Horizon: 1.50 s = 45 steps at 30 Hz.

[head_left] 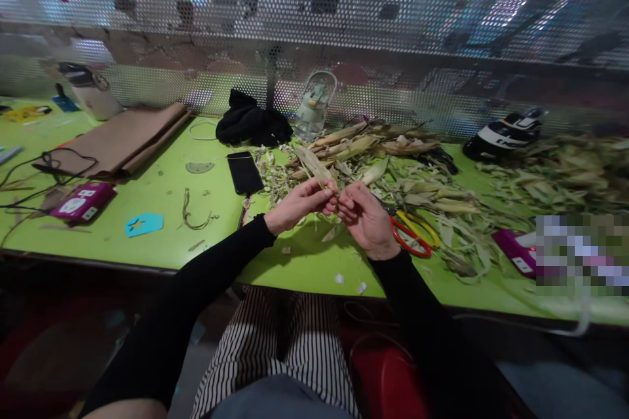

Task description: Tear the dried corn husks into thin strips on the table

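Dry, papery corn husk (314,167) pinched between both hands, matt and fibrous looking. Just right of the right hand (366,219), scissors (415,232) with glossy plastic handles. Table (162,193) under the hands is smooth, slightly shiny green. Black phone (244,172) left of them looks glassy.

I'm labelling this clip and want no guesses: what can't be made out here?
All in the head view:
- Husk strip: its lower end is hidden between the left hand and right hand.
- Scissors: blades covered by the right hand.
- Pixelated patch: blurred over.
- Purple packet: partly cut off by that patch.
- Phone: screen dark.
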Tool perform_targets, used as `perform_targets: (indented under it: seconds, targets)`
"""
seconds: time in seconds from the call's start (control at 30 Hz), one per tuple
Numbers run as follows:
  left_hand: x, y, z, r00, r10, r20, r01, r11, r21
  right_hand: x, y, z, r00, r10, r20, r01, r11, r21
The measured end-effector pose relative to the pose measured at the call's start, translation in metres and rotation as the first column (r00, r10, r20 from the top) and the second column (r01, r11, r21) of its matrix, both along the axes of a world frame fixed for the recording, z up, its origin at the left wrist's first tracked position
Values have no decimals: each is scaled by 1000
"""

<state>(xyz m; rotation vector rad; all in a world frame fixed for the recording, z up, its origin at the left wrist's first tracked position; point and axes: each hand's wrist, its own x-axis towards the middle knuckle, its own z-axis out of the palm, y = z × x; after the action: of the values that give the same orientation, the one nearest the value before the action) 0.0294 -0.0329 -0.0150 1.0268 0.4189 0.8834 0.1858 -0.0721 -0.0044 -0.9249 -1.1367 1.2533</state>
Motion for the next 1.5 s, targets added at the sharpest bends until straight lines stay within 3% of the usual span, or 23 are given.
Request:
perform_targets:
  seconds: [0.2,0.3,0.37,0.43,0.5,0.6,0.7,0.77,0.97,1.07,1.2,1.3,1.5]
  targets:
    - [-2,0,-1,993,28,-118,-31,999,-29,18,11,-14,966,-146,213,117,983,143]
    - [-2,1,-3,990,75,-122,-88,990,-109,26,17,-23,825,-408,392,250,884,394]
    - [-1,2,-3,986,123,-113,-140,978,-155,26,17,-26,705,-538,461,253,799,546]
    - [-1,2,-3,980,165,-108,-182,967,-176,23,15,-28,641,-575,508,203,766,610]
    - [0,3,-3,973,199,-115,-218,960,-177,18,12,-30,623,-565,541,167,772,613]
    - [1,2,-3,962,232,-145,-252,957,-143,13,13,-33,646,-501,576,171,831,530]
    - [2,0,-4,960,224,-171,-238,969,-67,11,18,-38,741,-370,559,188,915,357]
    - [3,-2,-3,960,213,-183,-218,976,-7,12,20,-41,803,-310,509,181,941,287]
    - [3,-2,-4,947,237,-216,-225,971,78,14,16,-41,830,-353,431,221,919,328]
    - [1,-1,-5,955,211,-209,-205,977,51,13,13,-39,854,-365,372,236,907,350]
    - [-1,0,-4,969,107,-221,-114,993,-21,10,11,-36,921,-280,271,207,941,268]
    - [-1,-1,-4,966,79,-246,-93,995,-45,8,11,-36,919,-279,280,218,948,231]
    - [0,-1,-8,955,87,-284,-54,991,123,9,12,-40,907,-284,310,225,951,212]
